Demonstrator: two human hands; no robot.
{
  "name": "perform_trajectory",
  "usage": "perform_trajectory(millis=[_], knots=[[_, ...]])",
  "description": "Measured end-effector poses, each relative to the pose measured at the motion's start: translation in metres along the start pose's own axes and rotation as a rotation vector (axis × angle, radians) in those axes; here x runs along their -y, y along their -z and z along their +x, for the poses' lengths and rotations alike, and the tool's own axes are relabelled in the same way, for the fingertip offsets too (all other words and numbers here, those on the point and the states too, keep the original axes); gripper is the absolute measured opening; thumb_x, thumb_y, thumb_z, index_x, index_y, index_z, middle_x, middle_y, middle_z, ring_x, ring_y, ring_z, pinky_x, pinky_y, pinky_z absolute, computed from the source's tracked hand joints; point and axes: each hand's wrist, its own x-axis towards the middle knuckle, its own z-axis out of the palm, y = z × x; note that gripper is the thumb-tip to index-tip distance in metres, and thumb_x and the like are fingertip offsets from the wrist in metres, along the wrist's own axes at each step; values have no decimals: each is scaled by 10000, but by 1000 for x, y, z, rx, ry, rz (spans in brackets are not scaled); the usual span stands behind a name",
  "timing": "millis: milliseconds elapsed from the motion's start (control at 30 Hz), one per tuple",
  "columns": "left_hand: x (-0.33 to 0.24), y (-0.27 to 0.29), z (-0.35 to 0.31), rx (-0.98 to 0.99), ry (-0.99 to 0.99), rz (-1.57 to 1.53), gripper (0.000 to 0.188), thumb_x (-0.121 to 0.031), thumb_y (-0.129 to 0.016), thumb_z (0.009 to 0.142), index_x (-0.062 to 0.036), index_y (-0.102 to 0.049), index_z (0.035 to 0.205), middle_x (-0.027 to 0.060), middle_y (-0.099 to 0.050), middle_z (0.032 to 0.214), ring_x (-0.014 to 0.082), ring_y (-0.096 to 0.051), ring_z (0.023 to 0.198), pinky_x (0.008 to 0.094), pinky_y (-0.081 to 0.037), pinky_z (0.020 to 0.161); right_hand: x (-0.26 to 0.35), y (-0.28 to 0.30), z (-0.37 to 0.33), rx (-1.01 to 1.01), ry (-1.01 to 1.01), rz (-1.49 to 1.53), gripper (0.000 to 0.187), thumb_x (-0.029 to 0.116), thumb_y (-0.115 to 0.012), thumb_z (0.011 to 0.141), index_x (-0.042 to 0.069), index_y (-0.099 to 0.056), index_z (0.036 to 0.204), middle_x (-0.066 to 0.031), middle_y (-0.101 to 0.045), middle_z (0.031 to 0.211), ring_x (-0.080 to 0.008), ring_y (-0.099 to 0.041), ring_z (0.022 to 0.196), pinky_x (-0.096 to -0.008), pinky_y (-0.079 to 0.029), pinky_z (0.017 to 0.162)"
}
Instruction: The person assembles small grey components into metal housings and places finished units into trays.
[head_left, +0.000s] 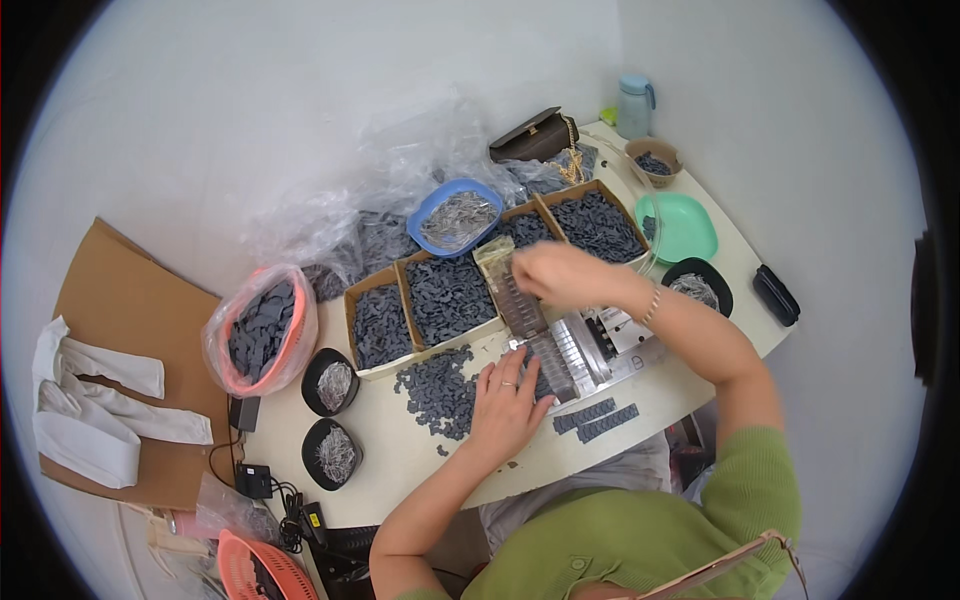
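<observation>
My left hand (508, 408) lies with its fingers spread along the near left edge of a metal fixture (573, 352), beside a heap of small dark grey pieces (440, 388). A ring is on one finger. My right hand (562, 274) is closed above the far end of the slotted dark strip (522, 311) that runs along the fixture. Whatever its fingers pinch is hidden. Two short rows of joined dark grey pieces (607, 422) lie on the table just right of the fixture's near end.
A divided cardboard box (372, 374) of grey pieces stands behind the fixture, with a blue tray (418, 222) of metal pins on it. Black bowls (318, 408) of pins sit left. A green tray (690, 228), a black case (776, 296) and a bottle (634, 108) are right.
</observation>
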Motion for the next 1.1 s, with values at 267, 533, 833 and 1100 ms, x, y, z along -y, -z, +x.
perform_trajectory(millis=[267, 533, 833, 1100], knots=[[-22, -3, -24, 91, -28, 123, 738, -398, -663, 804, 107, -436, 1291, 265, -411, 1378, 392, -394, 1292, 502, -321, 1054, -39, -8, 48, -405, -169, 19, 323, 210, -603, 877, 16, -534, 1127, -193, -648, 883, -356, -621, 872, -438, -483, 754], [-10, -10, -15, 63, -11, 150, 732, -441, -640, 812, 69, -450, 1301, 239, -425, 1373, 384, -386, 1301, 492, -278, 1079, 13, -13, 7, -475, 31, 40, 324, 229, -646, 848, 56, -567, 1110, -126, -630, 913, -307, -592, 871, -411, -446, 745], [19, 23, -16, -165, 148, -43, 501, -191, -679, 813, 39, -509, 1225, 195, -481, 1262, 368, -437, 1203, 478, -323, 996, 71, -40, -125, -309, 519, -394, 225, 130, -605, 751, 62, -616, 966, -78, -637, 958, -204, -589, 916, -285, -469, 746], [27, 34, -19, -165, 143, -31, 447, -179, -673, 816, 12, -549, 1201, 182, -486, 1271, 365, -444, 1211, 493, -304, 1017, 89, -67, -143, -161, 462, -574, 312, 126, -554, 749, -27, -584, 1020, -231, -615, 1034, -260, -590, 974, -301, -483, 860]])
